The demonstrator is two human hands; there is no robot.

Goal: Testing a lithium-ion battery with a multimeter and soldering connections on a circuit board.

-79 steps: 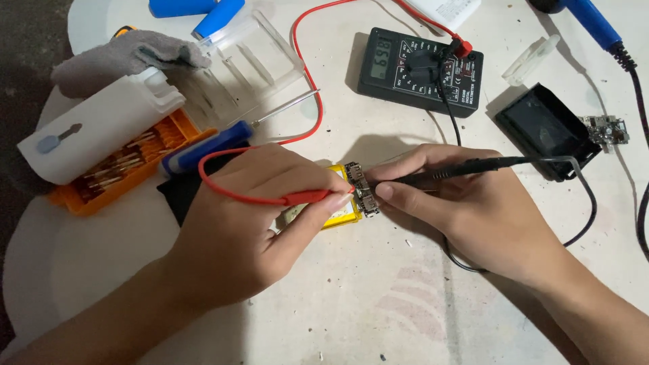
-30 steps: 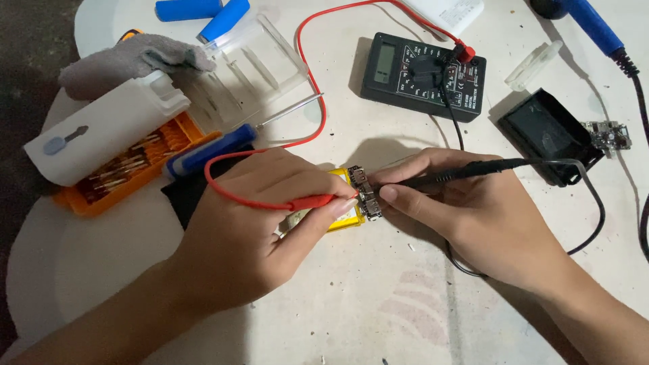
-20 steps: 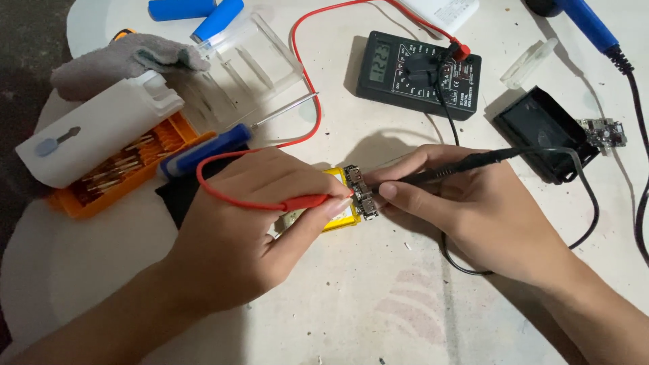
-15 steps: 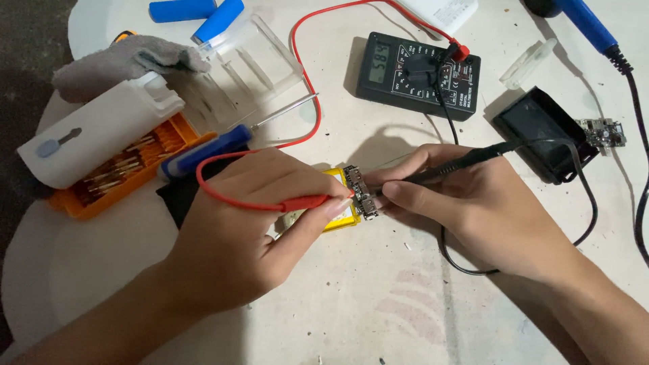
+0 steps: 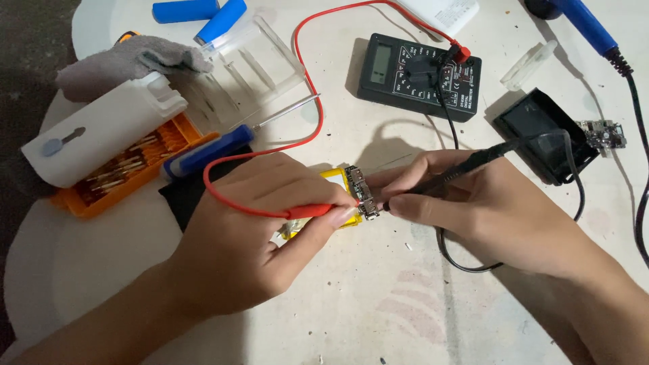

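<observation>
The left hand (image 5: pixel 253 236) grips a red probe (image 5: pixel 312 211) between thumb and fingers, its slim plastic shaft lying level and its tip meeting a small circuit board (image 5: pixel 362 191). The right hand (image 5: pixel 487 209) grasps a black probe (image 5: pixel 466 169) like a pen, its tip touching the same board from the right. The board is a narrow strip with tiny metal parts; it stands just right of a flat yellow pack (image 5: pixel 334 177), largely hidden under the left hand's fingers. Board and pack sit at the centre of the table (image 5: pixel 378 311), between the two hands.

A thin red lead (image 5: pixel 305 101) loops from the red probe to the far side and plugs into a black multimeter (image 5: pixel 419 74), a rectangular case with a grey display and a round dial. A black lead (image 5: pixel 449 253) curls near the right hand.

At left, an orange tray (image 5: pixel 128 176) holds rows of metal bits, partly covered by a white smooth plastic case (image 5: pixel 101 135). A blue-handled screwdriver (image 5: pixel 216 149) with a bright steel shaft lies just beside the tray. A clear plastic box (image 5: pixel 250 67), a grey cloth (image 5: pixel 128 61) and two blue cylinders (image 5: pixel 203 13) lie at far left. At right rests a black open housing (image 5: pixel 541 135) with a second small board (image 5: pixel 603 133) just beside it.

The table is round, pale and matt, speckled with small debris and faint reddish marks. Dark floor shows at far left.
</observation>
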